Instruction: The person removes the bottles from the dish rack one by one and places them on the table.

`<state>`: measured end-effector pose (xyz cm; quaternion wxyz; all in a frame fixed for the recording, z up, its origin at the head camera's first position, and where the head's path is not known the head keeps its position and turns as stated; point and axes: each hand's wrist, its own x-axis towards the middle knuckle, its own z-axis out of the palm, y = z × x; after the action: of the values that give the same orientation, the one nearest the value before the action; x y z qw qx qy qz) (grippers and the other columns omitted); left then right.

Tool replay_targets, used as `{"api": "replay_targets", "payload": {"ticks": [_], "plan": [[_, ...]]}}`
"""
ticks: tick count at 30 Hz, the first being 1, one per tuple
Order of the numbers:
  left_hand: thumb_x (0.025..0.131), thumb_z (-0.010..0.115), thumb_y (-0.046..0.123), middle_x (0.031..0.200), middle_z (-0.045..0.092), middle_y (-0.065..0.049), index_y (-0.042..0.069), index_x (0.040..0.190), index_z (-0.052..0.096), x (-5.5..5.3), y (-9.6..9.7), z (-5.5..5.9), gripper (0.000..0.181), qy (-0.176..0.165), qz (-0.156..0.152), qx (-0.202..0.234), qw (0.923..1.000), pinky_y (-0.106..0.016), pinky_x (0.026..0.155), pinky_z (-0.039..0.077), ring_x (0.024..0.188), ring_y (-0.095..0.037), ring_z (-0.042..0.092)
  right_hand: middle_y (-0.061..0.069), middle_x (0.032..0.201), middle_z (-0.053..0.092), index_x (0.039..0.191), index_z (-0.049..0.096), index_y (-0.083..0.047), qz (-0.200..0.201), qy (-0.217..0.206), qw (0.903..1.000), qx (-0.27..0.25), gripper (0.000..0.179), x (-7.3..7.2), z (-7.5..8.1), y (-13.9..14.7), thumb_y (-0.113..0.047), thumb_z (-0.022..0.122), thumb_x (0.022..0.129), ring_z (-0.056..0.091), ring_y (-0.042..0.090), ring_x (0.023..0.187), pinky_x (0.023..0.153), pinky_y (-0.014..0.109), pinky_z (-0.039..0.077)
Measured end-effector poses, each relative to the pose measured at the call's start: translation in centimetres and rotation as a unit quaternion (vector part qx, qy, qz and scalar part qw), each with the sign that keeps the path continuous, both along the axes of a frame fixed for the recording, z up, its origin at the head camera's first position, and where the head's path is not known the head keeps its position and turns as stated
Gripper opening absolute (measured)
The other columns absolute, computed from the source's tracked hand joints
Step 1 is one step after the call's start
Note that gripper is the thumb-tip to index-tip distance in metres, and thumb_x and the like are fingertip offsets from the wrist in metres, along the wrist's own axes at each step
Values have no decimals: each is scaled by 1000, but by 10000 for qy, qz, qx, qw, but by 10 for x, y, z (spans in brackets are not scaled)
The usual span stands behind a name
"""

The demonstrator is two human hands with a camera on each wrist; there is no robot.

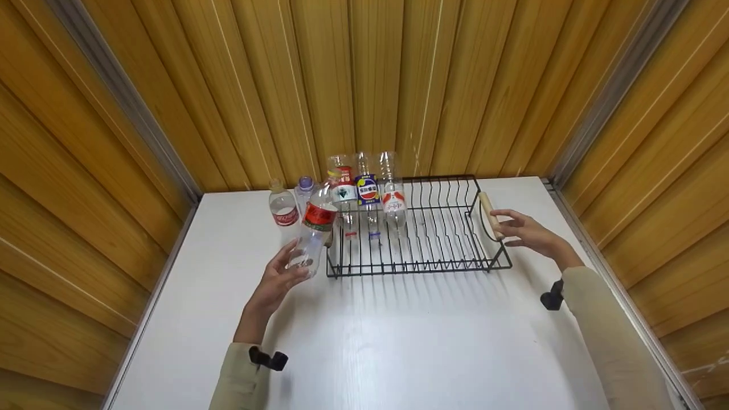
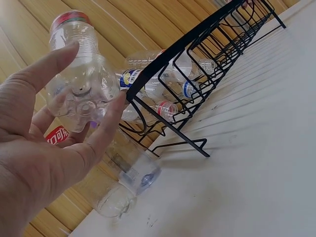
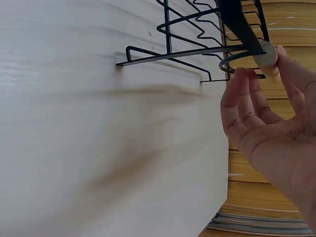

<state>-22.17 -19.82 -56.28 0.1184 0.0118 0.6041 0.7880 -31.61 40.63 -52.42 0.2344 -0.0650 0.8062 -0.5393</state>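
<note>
My left hand grips a clear plastic bottle with a red label by its base. The bottle tilts away with its neck up, overlapping the left end of a black wire dish rack. In the left wrist view, thumb and fingers wrap round the bottle's bottom. On the other side, my right hand pinches the rack's wooden handle between thumb and fingers. Three labelled bottles lean in the rack's left part, caps down: one with a red-and-white label, one blue, one white-and-red.
Left of the rack stand two more clear bottles, one with a red label and one with a purple cap. Wood-patterned walls enclose the white table at the back and both sides.
</note>
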Motion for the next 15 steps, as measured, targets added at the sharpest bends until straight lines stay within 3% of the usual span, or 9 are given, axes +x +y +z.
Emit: {"api": "replay_targets", "payload": {"ticks": [7, 15], "plan": [[91, 61, -10, 153, 35, -15, 11, 159, 36, -2, 0, 2, 75, 18, -53, 81, 10000, -34, 96, 58, 135, -34, 48, 29, 155, 36, 160, 26, -13, -29, -71, 10000, -60, 65, 1, -1, 0, -30, 56, 106, 57, 13, 119, 116, 67, 33], [93, 62, -9, 149, 39, -13, 8, 158, 33, -1, -1, 1, 73, 196, -60, -21, 9998, -32, 96, 56, 144, -40, 41, 31, 160, 31, 162, 22, -15, 30, -141, 9999, -33, 67, 3, -3, 2, -32, 56, 106, 41, 46, 141, 117, 70, 30]]}}
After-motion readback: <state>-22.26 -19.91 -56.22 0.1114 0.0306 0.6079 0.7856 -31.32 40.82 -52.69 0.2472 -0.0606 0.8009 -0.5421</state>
